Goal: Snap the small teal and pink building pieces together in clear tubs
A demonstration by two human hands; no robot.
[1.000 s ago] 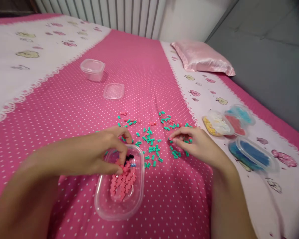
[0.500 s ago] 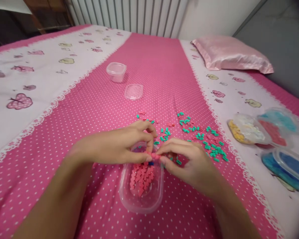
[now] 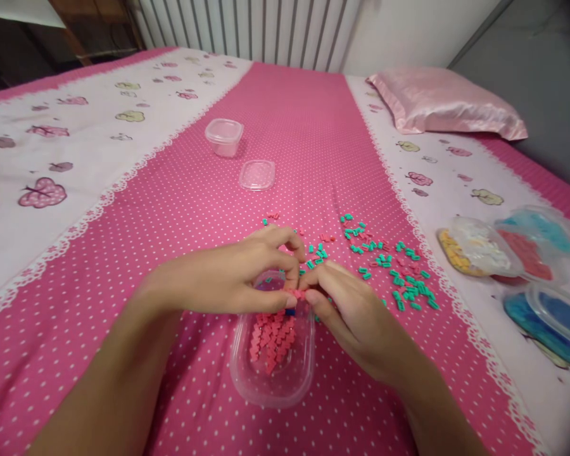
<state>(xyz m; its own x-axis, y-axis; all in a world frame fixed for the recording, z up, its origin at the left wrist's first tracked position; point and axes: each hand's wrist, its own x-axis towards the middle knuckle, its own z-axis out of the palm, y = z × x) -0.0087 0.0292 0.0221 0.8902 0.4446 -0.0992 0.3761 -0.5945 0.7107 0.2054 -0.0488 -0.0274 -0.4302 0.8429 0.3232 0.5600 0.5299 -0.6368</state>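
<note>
Both hands meet over the far half of a clear plastic container [image 3: 272, 394]. My left hand [image 3: 240, 272] comes in from the left, thumb and fingers pinched on small red plastic blocks [image 3: 297, 294]. From the right, my right hand [image 3: 351, 310] pinches the same blocks at their right end. A blue piece [image 3: 291, 311] shows just below the fingertips; whether it is joined to the red ones I cannot tell. Inside the container, or seen through it, is a zigzag red block assembly [image 3: 272, 339]. Its far end is hidden under my left hand.
Loose green blocks [image 3: 411, 288] and red ones lie scattered beyond and right of my hands. Farther off are a clear lidded tub [image 3: 224, 136] and a clear lid [image 3: 257, 175]. Containers of yellow and white pieces [image 3: 477, 247] and blue ones [image 3: 546, 323] stand right, below a pillow [image 3: 449, 101].
My right hand's fingers have drawn closer together and nearer my left fingertips at the red blocks. The whole view has shifted slightly.
</note>
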